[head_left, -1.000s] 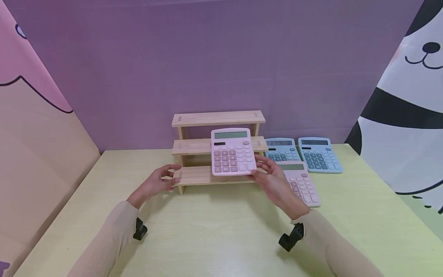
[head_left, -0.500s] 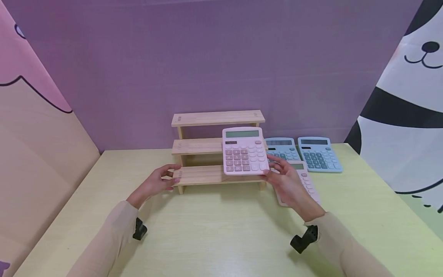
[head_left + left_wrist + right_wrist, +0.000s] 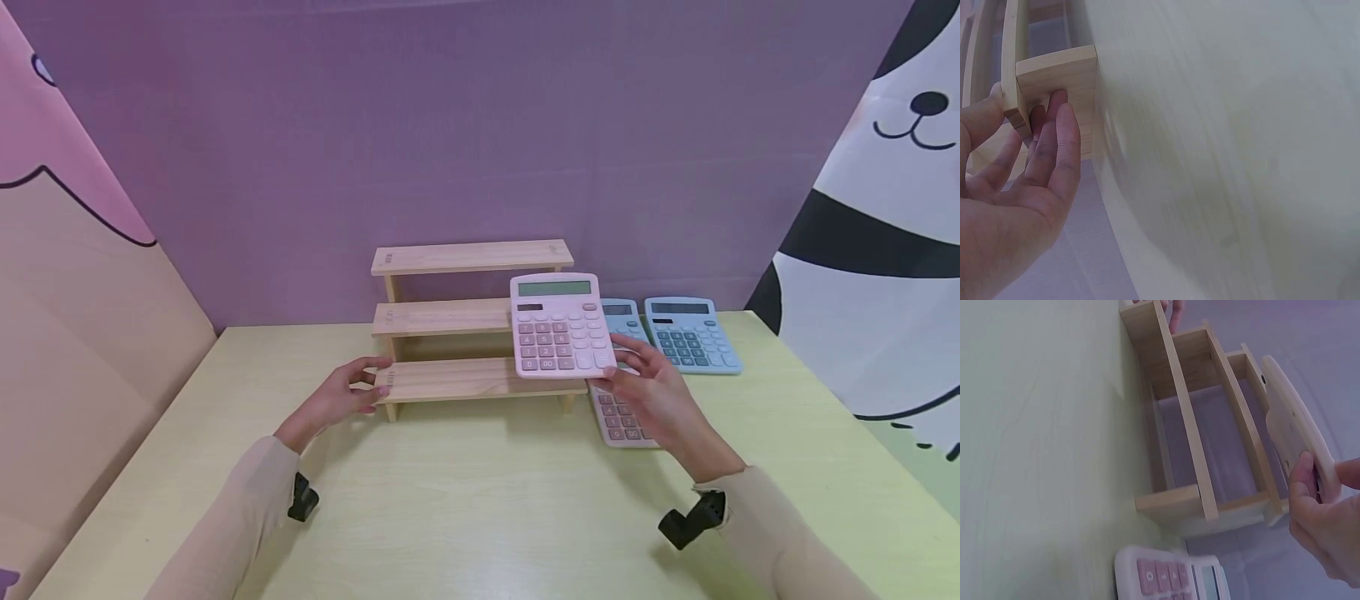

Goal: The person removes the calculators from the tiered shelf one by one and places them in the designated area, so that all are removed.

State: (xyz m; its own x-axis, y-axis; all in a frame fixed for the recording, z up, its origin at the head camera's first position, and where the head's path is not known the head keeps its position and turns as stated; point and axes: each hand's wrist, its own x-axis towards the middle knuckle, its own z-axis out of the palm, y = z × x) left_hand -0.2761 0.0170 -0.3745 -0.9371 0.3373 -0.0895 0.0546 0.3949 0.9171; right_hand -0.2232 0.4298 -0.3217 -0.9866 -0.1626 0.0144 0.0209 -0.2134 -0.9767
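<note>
My right hand (image 3: 662, 402) pinches a pink calculator (image 3: 561, 321) by its lower right corner, keys and screen facing me. The calculator is held up in front of the right part of a three-tier wooden display stand (image 3: 450, 380). In the right wrist view the back of the calculator (image 3: 1294, 422) shows, apart from the stand's shelves. At the stand's left end, my left hand (image 3: 341, 395) grips the lowest shelf. The left wrist view shows the thumb at the shelf's edge and the fingers (image 3: 1066, 147) curled under it.
A second pink calculator (image 3: 619, 423) lies right of the stand, partly hidden by my right hand. Behind it lie two blue calculators, one (image 3: 632, 332) partly covered by the held calculator, the other (image 3: 693, 335) farther right. A purple backdrop (image 3: 480, 150) stands behind the table (image 3: 450, 500).
My right hand has moved to the right with the pink calculator, from the stand's middle toward its right end. The left hand has stayed on the shelf.
</note>
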